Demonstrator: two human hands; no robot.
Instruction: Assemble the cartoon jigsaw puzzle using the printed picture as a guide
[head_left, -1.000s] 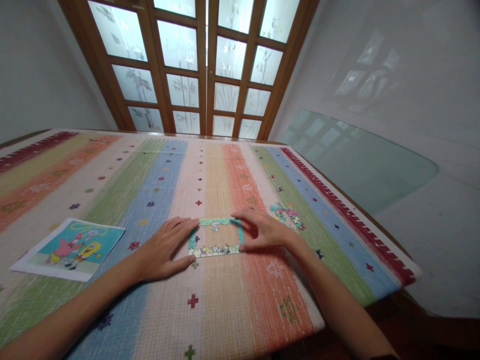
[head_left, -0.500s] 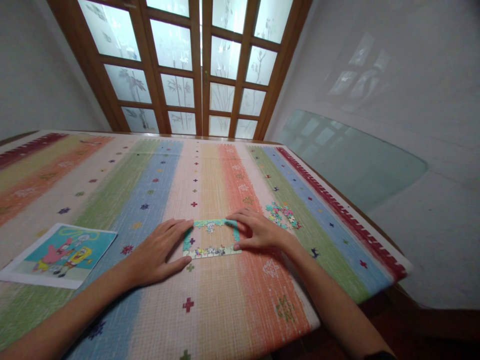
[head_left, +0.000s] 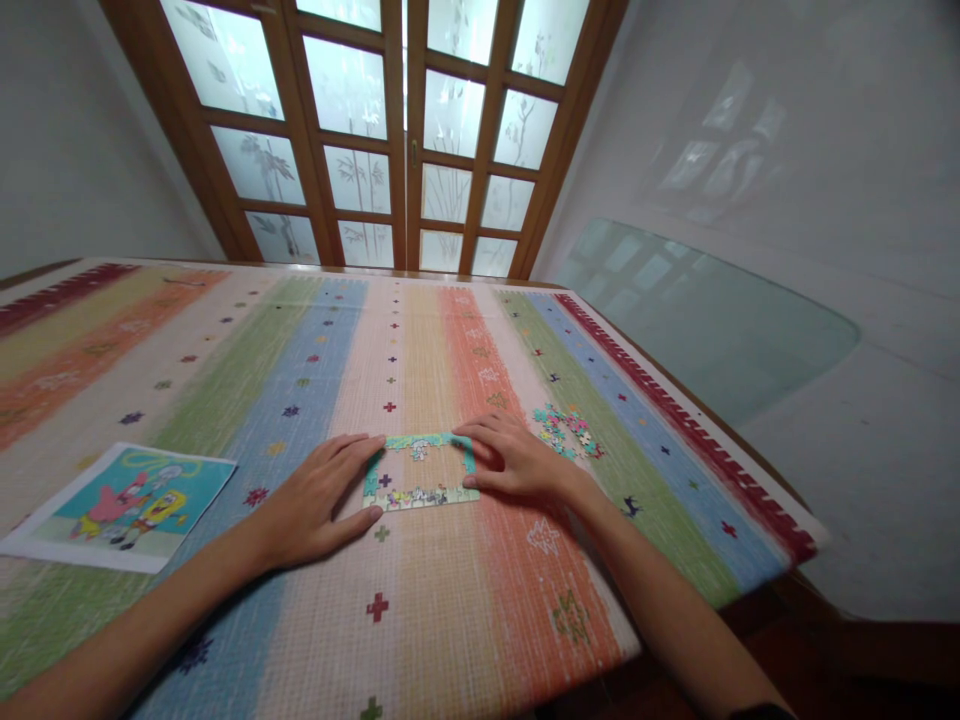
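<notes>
On striped cloth (head_left: 442, 600), puzzle frame (head_left: 420, 498) in the grip of both hands (head_left: 315, 505) (head_left: 519, 460), SpongeBob picture (head_left: 139, 508) at left.

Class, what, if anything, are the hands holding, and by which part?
The puzzle border, flat on the tablecloth: the left hand grips its left end, the right hand its right end, each between fingers and thumb.

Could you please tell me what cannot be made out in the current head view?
In the head view:
Puzzle frame: parts of its ends are hidden under the left hand and right hand; its seams are too small to judge.
Loose puzzle pieces: too small and jumbled to count.
Dark band by the right wrist: cut off by the bottom edge.
Doors: tops cut off by the top edge.
</notes>
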